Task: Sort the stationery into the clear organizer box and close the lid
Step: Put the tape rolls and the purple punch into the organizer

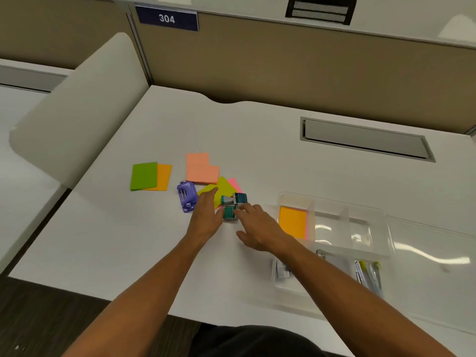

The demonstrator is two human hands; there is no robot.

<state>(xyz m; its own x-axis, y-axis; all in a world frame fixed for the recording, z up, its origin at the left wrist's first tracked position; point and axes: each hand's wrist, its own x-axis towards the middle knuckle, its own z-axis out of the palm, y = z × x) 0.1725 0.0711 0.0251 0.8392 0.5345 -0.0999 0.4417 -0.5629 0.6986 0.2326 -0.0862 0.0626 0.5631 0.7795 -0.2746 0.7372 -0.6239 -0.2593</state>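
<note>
Reaching in from both sides, the left hand (206, 215) and right hand (257, 228) meet at a small cluster of teal stamps (233, 206) lying on the white worktop (128, 240), partly over a yellow-green sticky note (219, 188) with a pink note (235, 183) peeking out behind it. The left hand's grip looks spread, fingers straight and lying against the stamps' near-left side; the right hand's fingertips touch the cluster from the right, thumb apart, but whether they pinch a stamp I cannot tell.

The clear organizer box (342, 215) stands well to the right, lid open, an orange pad (293, 221) already in its left compartment and some metal pieces, perhaps clips or staplers, in the nearer compartments. Still loose on the worktop are a purple hole punch (186, 195) just beside the left hand, a salmon pad (202, 168), and a green note (143, 175) overlapping an orange note (163, 176).

To do this step well, I judge the hands should close evenly on the stamps from both sides so they lift as one bunch without rolling apart, and rise clear of the yellow-green sticky note so it does not drag along. An empty middle compartment seems the natural place for them.
</note>
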